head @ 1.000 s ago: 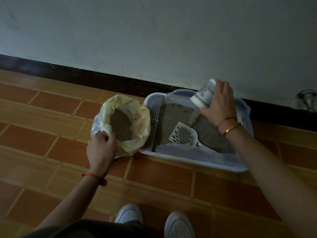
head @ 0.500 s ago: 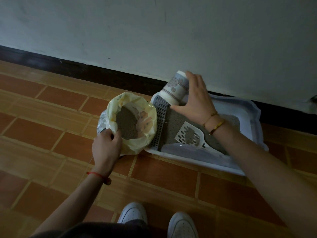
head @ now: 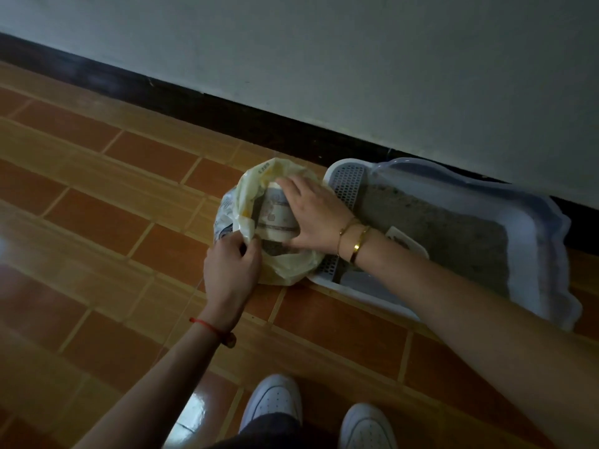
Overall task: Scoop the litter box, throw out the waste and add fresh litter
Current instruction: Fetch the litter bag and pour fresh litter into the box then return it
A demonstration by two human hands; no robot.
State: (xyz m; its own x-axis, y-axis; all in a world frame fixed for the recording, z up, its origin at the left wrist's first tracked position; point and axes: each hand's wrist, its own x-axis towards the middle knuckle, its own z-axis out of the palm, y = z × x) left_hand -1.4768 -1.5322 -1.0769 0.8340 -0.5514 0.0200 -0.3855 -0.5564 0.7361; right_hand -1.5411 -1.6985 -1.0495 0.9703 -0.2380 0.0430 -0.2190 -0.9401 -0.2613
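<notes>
A yellow litter bag (head: 285, 270) stands open on the tiled floor, left of the white litter box (head: 531, 286). My left hand (head: 231, 270) pinches the bag's near rim. My right hand (head: 311, 215) holds a patterned paper cup (head: 275, 215) inside the bag's mouth, above the grey litter there. Grey litter (head: 453, 234) covers the box floor. A white slotted scoop (head: 406, 241) lies in the box, mostly hidden behind my right wrist.
The box sits against a pale wall (head: 356, 59) with a dark baseboard (head: 194, 98). A perforated grid (head: 348, 186) forms the box's left end. My two white shoes (head: 275, 403) are at the bottom edge. Brown tiles (head: 97, 222) stretch away to the left.
My right hand has carried the cup from above the litter box leftward and down into the bag. My left hand has stayed on the bag's rim.
</notes>
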